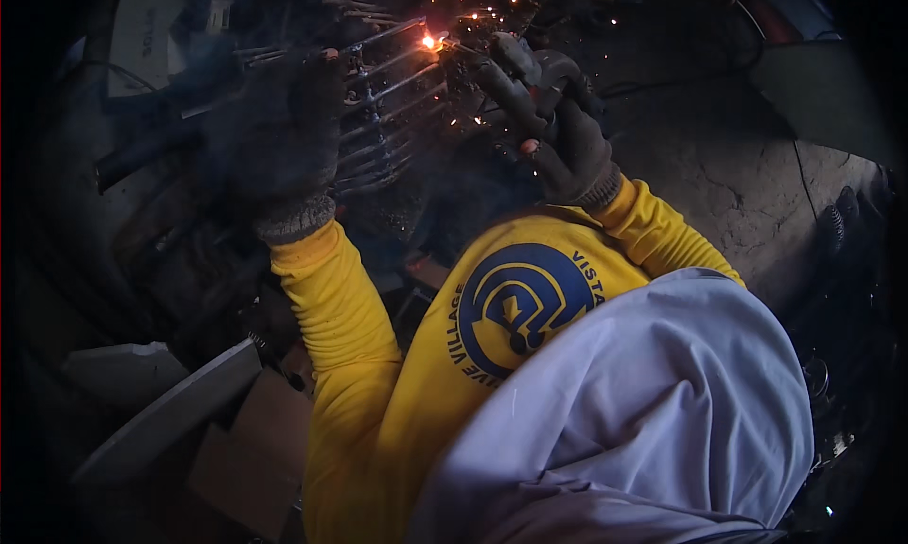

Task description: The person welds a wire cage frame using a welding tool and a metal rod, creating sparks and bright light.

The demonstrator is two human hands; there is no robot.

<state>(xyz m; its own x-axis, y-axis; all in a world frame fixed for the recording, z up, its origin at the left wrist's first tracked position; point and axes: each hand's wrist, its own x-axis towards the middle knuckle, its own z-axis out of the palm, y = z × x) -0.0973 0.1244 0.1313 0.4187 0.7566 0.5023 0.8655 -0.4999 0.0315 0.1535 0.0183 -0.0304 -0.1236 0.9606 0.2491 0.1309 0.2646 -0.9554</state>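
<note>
Lavender cloth: folds fill the lower right foreground, nearest the lens.
Yellow sweatshirt: bears a round navy emblem, its sleeves reaching toward the glow at the top of the scene.
Grey floor: opens to the right of the right forearm, cracked and dim, with a dark cable trailing across its upper part.
Left hand: gloved and sunk in smoke and shadow beside the bars; how far its fingers open, and whether they hold anything, cannot be told.
Metal bars: parallel lengths with a rod across them stand at top centre, between the two hands.
Right hand: gloved, its fingers curled closed around a grey tool aimed at the bars from the right.
Bright spark: burns at a bar's end; good work here likely calls for a steady wrist, a small, even gap at the tip and the left glove well clear of hot metal.
Loose sparks: scatter above and right of the bars; the widest room for the tool arm appears rightward, minding the cable, while pale boards and brown cardboard crowd the lower left with hard edges near the left elbow.
</note>
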